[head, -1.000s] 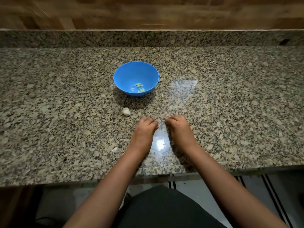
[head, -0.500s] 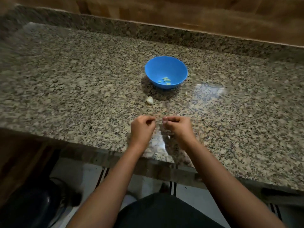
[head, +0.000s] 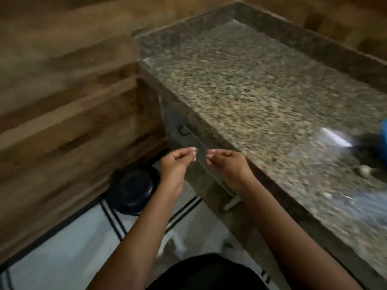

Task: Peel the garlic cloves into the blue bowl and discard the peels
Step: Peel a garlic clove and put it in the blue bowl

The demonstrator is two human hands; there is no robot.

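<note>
My left hand (head: pixel 177 164) and my right hand (head: pixel 228 166) are held close together in front of the counter's front edge, off the granite counter (head: pixel 251 97). Each hand has its fingers curled and its fingertips pinched on small pale bits of garlic peel, which are blurred. Only a sliver of the blue bowl (head: pixel 385 131) shows at the far right edge. An unpeeled garlic clove (head: pixel 364 170) lies on the counter near it, and a small pale scrap (head: pixel 327 194) lies closer to the front edge.
A black round bin with a lid (head: pixel 130 190) stands on the tiled floor below and left of my hands, beside the wood-panelled wall (head: pixel 62 122). A cabinet front with a long handle (head: pixel 209 170) sits under the counter edge behind my hands.
The view has swung left and down. Both hands have left the counter top and now hang past its front edge, near the black bin, fingertips still pinched.
</note>
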